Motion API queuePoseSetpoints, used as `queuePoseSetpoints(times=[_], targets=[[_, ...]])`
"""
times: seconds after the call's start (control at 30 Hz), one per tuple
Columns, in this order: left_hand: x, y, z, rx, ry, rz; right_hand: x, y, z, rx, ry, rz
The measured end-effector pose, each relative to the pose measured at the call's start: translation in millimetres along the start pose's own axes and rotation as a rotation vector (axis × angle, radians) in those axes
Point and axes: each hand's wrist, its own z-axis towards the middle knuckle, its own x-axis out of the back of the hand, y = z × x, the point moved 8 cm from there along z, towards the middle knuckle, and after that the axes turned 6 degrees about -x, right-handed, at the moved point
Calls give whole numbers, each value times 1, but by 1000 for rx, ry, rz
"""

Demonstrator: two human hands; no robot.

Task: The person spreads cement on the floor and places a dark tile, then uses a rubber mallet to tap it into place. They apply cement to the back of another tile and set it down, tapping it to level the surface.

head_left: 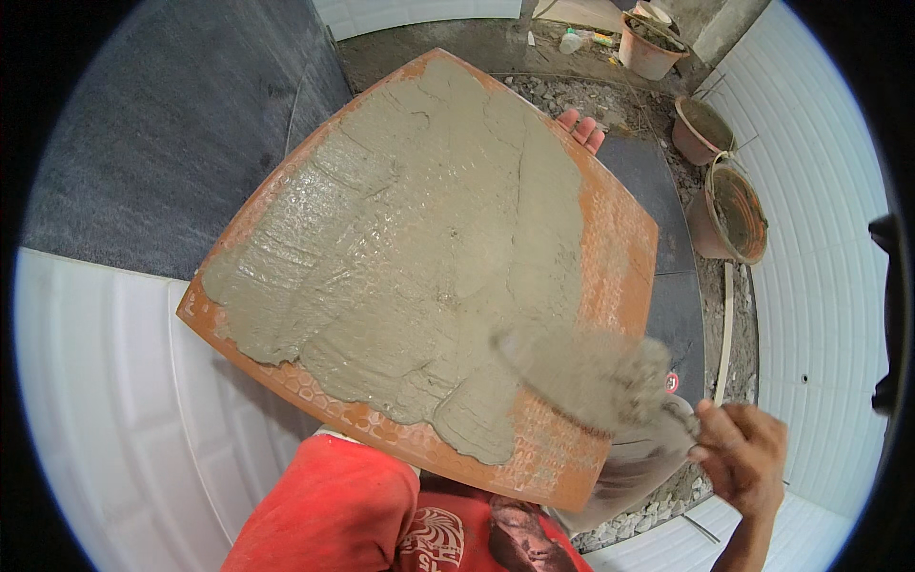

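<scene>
A large square tile (624, 257), its orange-brown patterned back facing up, is tilted in front of me. Grey mortar (410, 229) covers most of that back, leaving bare strips along the right side and the near edges. My left arm in a red sleeve goes beneath the tile. Fingertips of my left hand (581, 131) show at its far right edge, holding it; the palm is hidden. At the lower right, my right hand (742, 453) is closed around the handle of a trowel (581, 381). Its blade, blurred and loaded with mortar, is over the tile's near right part.
Several buckets, among them a mortar-smeared bucket (729, 214), stand along the right wall (810, 191) of white tiles. Dark floor tiles (667, 205) lie beyond my tile, bordered by rubble. A narrow strip (726, 334) lies near the wall. A dark slab surface (181, 143) rises at left.
</scene>
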Motion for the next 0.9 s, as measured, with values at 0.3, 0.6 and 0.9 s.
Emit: queuePoseSetpoints(times=[0.3,0.6,0.9], targets=[[31,13,-16,-186,914,400,-12,-32,10,41,-121,4],[42,21,-18,15,387,373,-16,-2,19,-173,-75,0],[-5,8,-17,71,489,276,-26,56,66,-416,86,125]])
